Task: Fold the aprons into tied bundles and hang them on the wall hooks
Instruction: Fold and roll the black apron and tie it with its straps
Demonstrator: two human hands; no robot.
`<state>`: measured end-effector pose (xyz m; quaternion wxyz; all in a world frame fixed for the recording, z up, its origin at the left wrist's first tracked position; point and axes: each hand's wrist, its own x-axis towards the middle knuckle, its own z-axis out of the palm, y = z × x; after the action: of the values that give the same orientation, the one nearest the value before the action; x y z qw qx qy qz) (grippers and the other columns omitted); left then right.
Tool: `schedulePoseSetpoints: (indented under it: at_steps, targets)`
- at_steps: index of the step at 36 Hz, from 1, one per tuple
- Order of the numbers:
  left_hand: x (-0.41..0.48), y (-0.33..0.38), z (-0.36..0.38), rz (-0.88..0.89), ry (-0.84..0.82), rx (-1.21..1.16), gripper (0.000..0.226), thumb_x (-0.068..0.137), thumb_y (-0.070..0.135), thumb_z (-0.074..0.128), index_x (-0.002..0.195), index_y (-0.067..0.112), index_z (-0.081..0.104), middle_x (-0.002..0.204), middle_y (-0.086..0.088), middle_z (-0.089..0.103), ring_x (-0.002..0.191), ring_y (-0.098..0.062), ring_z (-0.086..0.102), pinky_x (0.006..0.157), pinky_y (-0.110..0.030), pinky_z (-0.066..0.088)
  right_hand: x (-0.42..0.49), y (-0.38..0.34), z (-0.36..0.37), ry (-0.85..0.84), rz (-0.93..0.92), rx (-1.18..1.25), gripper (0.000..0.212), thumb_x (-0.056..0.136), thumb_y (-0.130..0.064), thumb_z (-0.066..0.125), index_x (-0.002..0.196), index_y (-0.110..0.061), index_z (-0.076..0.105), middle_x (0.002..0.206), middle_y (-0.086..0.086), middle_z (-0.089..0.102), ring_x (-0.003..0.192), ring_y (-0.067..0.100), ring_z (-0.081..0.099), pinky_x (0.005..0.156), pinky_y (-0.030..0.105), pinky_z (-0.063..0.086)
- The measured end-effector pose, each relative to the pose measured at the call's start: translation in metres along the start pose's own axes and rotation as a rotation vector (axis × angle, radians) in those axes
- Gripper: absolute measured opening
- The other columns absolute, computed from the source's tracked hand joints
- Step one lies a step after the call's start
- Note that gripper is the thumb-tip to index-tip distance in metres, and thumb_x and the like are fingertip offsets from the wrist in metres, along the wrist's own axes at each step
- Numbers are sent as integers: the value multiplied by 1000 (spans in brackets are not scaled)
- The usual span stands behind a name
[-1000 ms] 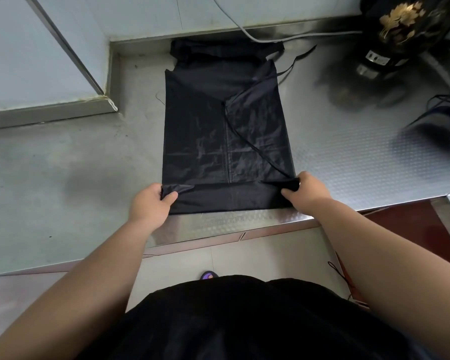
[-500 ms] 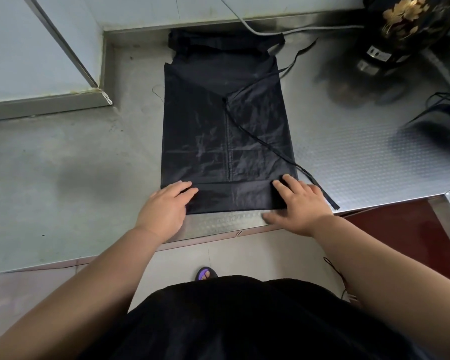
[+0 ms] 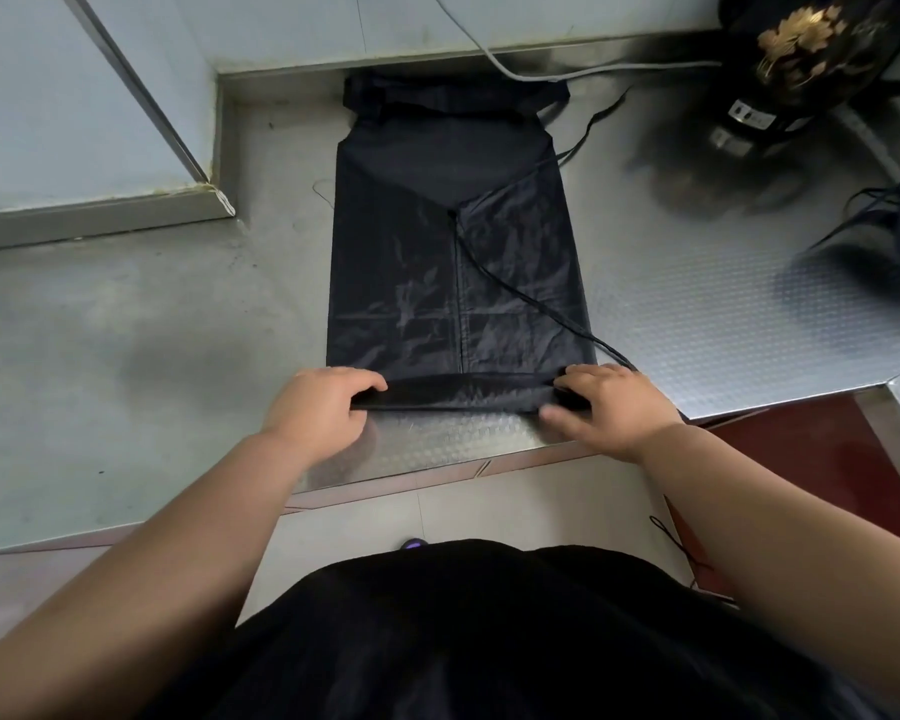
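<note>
one black apron [image 3: 437,283] lies flat on the steel worktop [image 3: 723,330], folded lengthwise into a narrow strip that runs from the back wall toward the near edge. one thin tie string [image 3: 515,288] crosses its right half on a slant and trails off past the near right corner. two bare hands work the near end, where the hem is turned up into one low roll [image 3: 463,394]. the left hand [image 3: 315,407] grips the roll's left end, fingers [image 3: 357,379] curled over the top and thumb tucked beneath. the right hand [image 3: 614,407] grips the right end, fingers [image 3: 588,374] bent over the cloth, thumb stretched along the worktop in front of it. the roll spans the gap between the hands. at the far right stands one black appliance [image 3: 811,49] bearing a gold flower, and one grey cable [image 3: 541,75] runs along the wall by the apron's far end.
</note>
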<state>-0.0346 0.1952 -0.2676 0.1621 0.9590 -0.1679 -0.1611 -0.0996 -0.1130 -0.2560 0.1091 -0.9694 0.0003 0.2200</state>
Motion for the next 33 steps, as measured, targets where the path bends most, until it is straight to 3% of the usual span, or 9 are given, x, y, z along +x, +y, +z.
schedulePoseSetpoints:
  at_steps: [4, 6, 9, 13, 18, 23, 28, 30, 33]
  targets:
    - [3, -9, -9, -159, -98, -440, 27, 86, 9, 64, 83, 35, 67, 93, 13, 68, 92, -10, 63, 87, -22, 45, 0, 2, -2, -17, 49, 24, 57, 81, -40, 63, 135, -29, 48, 134, -5, 54, 122, 20, 50, 101, 33, 37]
    - [3, -13, -15, -218, -111, -552, 23, 87, 12, 65, 82, 34, 66, 88, 14, 67, 85, -5, 61, 76, -15, 42, 2, 1, -7, 47, 145, 229, 40, 84, -24, 61, 124, -25, 57, 115, 0, 65, 109, 24, 57, 88, 28, 42]
    - [5, -18, -15, -348, -3, -620, 6, 88, 17, 65, 91, 23, 65, 86, 4, 65, 78, -11, 57, 69, -17, 39, 5, 1, -11, 75, 212, 418, 7, 88, -22, 59, 94, -19, 62, 84, 0, 60, 86, 24, 57, 69, 25, 37]
    - [10, -14, -2, -469, 132, -676, 14, 91, 18, 61, 103, 11, 63, 98, -4, 66, 89, -19, 59, 74, -25, 39, 13, 1, -15, 76, 306, 463, 17, 91, -24, 57, 101, -10, 59, 90, 8, 61, 89, 29, 58, 71, 29, 41]
    - [23, -7, 6, -567, 255, -460, 25, 96, 29, 52, 106, 8, 58, 105, -7, 66, 97, -28, 58, 74, -29, 37, 28, -4, -15, 67, 485, 485, 33, 93, -28, 53, 117, -7, 44, 99, 8, 55, 90, 28, 54, 76, 37, 47]
    - [28, -11, 16, -506, 308, -249, 20, 95, 34, 50, 94, 14, 52, 90, -9, 63, 86, -33, 56, 64, -31, 37, 40, -11, -18, 38, 585, 401, 31, 90, -29, 52, 111, -9, 38, 93, 7, 53, 86, 29, 53, 84, 40, 45]
    - [18, -6, 22, -521, 338, -133, 32, 93, 31, 54, 119, 11, 51, 119, -14, 53, 103, -37, 52, 71, -40, 41, 37, -22, -16, 135, 506, 90, 30, 88, -16, 50, 114, -12, 37, 108, 12, 49, 102, 34, 52, 83, 39, 36]
    - [15, -3, 20, -380, 425, -40, 37, 89, 16, 60, 125, 11, 51, 122, -16, 49, 106, -39, 47, 80, -46, 43, 35, -23, -14, 193, 328, -165, 36, 87, -6, 45, 121, -15, 42, 117, 12, 48, 108, 33, 48, 88, 38, 35]
    - [16, -10, 24, 47, 404, 102, 44, 77, -13, 54, 113, 10, 65, 111, -13, 60, 94, -40, 55, 79, -45, 48, 35, -22, -9, 147, -3, -331, 43, 90, -8, 40, 130, -23, 49, 123, 3, 48, 114, 27, 44, 94, 33, 30]
